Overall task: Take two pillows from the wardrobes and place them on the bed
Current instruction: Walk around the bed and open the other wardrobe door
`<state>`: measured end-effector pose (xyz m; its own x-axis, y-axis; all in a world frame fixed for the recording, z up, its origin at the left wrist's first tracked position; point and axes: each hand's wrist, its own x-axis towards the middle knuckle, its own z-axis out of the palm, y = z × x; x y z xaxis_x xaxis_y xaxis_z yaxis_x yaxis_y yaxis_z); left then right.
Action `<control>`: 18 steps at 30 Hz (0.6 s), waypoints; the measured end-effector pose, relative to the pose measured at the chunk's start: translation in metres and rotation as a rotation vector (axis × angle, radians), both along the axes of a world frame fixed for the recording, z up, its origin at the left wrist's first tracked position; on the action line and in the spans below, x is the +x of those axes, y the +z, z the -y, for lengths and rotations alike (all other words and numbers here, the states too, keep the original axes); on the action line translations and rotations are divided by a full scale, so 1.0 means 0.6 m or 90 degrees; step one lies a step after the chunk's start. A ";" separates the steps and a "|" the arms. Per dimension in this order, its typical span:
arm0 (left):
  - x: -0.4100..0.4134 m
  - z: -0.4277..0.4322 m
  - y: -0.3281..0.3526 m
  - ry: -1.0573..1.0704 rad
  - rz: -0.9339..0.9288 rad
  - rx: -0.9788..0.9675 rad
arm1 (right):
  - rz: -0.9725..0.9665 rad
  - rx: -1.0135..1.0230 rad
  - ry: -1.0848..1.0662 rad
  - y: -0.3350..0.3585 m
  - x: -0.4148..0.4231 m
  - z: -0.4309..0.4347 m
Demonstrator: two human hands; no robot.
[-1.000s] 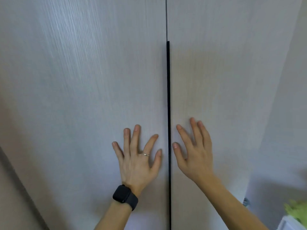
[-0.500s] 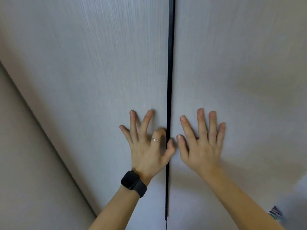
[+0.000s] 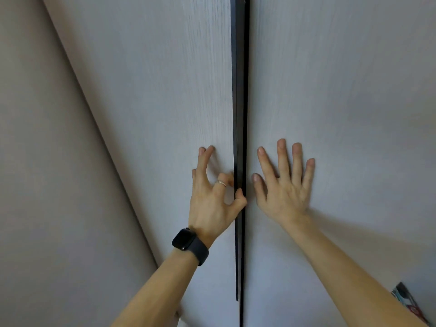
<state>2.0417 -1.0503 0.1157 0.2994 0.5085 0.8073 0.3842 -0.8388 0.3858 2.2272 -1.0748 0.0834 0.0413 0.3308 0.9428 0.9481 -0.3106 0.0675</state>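
Note:
Two pale wood-grain wardrobe doors fill the view, the left door (image 3: 165, 90) and the right door (image 3: 342, 90), split by a dark gap (image 3: 240, 90) that has widened a little. My left hand (image 3: 212, 199), with a ring and a black watch on the wrist, has its thumb and ring finger hooked on the left door's black edge strip, while its other fingertips rest on the panel. My right hand (image 3: 283, 185) lies flat with spread fingers on the right door beside the gap. No pillow or bed is in view.
A beige wall (image 3: 47, 185) runs along the left of the wardrobe. A small colourful object (image 3: 408, 303) shows at the bottom right corner.
My left hand went from lying flat on the door to curling its thumb and ring finger onto the door's edge. The gap between the doors grew wider. The view shifted right.

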 end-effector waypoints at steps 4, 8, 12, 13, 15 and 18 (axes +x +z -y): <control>-0.049 0.045 0.017 -0.015 0.009 -0.005 | -0.135 -0.087 0.157 0.015 -0.035 0.050; -0.105 0.077 0.033 -0.030 -0.018 0.007 | -0.488 -0.186 0.521 -0.023 -0.117 0.135; -0.160 0.099 0.033 -0.052 -0.029 -0.022 | -0.692 -0.253 0.642 -0.046 -0.203 0.186; -0.174 0.103 0.032 -0.061 -0.038 -0.026 | -0.717 -0.248 0.642 -0.051 -0.219 0.190; -0.205 0.111 0.030 -0.079 -0.047 -0.038 | -0.740 -0.228 0.628 -0.057 -0.249 0.198; -0.257 0.125 0.027 -0.084 -0.045 -0.064 | -0.762 -0.198 0.613 -0.060 -0.293 0.211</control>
